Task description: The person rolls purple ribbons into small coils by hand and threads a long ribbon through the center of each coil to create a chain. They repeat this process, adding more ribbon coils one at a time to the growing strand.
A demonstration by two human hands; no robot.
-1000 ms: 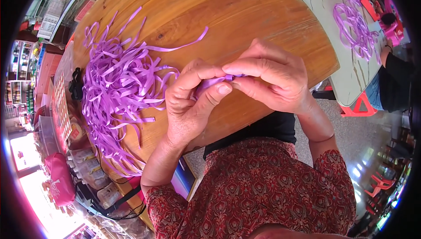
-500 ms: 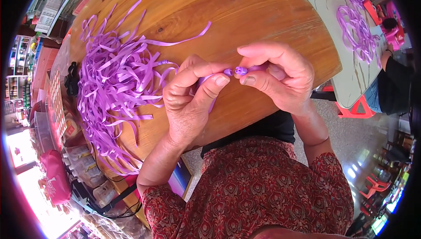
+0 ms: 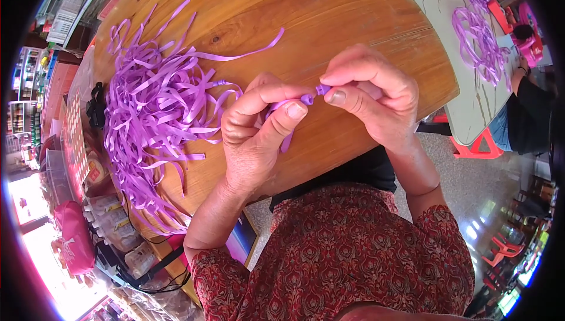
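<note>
My left hand [image 3: 250,129] pinches a small purple plastic connector piece [image 3: 307,99] between thumb and forefinger; a purple ribbon [image 3: 286,142] hangs from behind its fingers. Just to the right, my right hand [image 3: 376,100] holds a second small purple connector piece [image 3: 322,89] at its fingertips. The two pieces are very close, end toward end; whether they touch I cannot tell. Both hands are above the wooden table [image 3: 329,20]. Left of my left hand lies a large tangled pile of purple ribbons [image 3: 156,97], one with a connector [image 3: 221,83] on it.
At the right stands a pale marble-patterned table [image 3: 432,20] with more purple ribbons [image 3: 474,41]. A person in black [image 3: 529,115] sits there, near a red stool [image 3: 479,147]. Packets, cables and a pink pouch [image 3: 75,237] crowd the left edge.
My right thumb and fingertips have closed together, covering more of the right piece, which has shifted up a little. The left piece has turned slightly. The ribbon pile lies as before.
</note>
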